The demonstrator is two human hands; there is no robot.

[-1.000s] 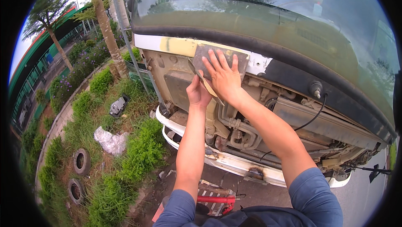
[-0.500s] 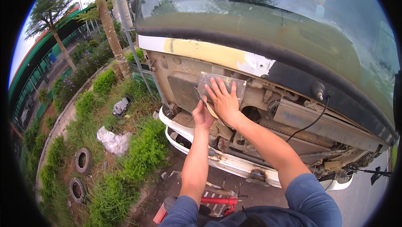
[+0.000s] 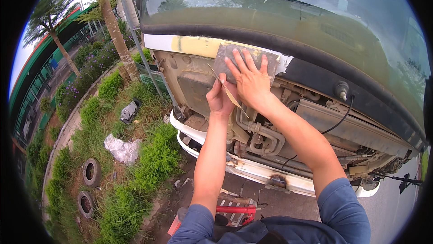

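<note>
My right hand point(image 3: 253, 84) lies with fingers spread across a thin grey rectangular sheet point(image 3: 224, 54), its thumb out of sight. The sheet's upper part overlaps the vehicle's front panel point(image 3: 194, 45), which has patches of pale yellow filler, white and black. Just left and below, my left hand point(image 3: 221, 97) pinches a thin flat blade point(image 3: 232, 97), seen nearly edge-on, with a yellowish smear along it. The blade slants down to the right beside my right wrist. I cannot tell whether the sheet touches the panel.
Below the panel, the open front shows pipes point(image 3: 266, 140) and a hanging black cable point(image 3: 340, 124). A scorched white bumper point(image 3: 252, 168) runs beneath. Near my feet is a red jack point(image 3: 234, 209). Grass at left holds old tyres point(image 3: 91, 172), a plastic bag point(image 3: 122, 148) and a lamp unit point(image 3: 130, 111).
Both hands have risen with the grey sheet and the blade, from over the open front up to the painted panel. The view has shifted slightly.
</note>
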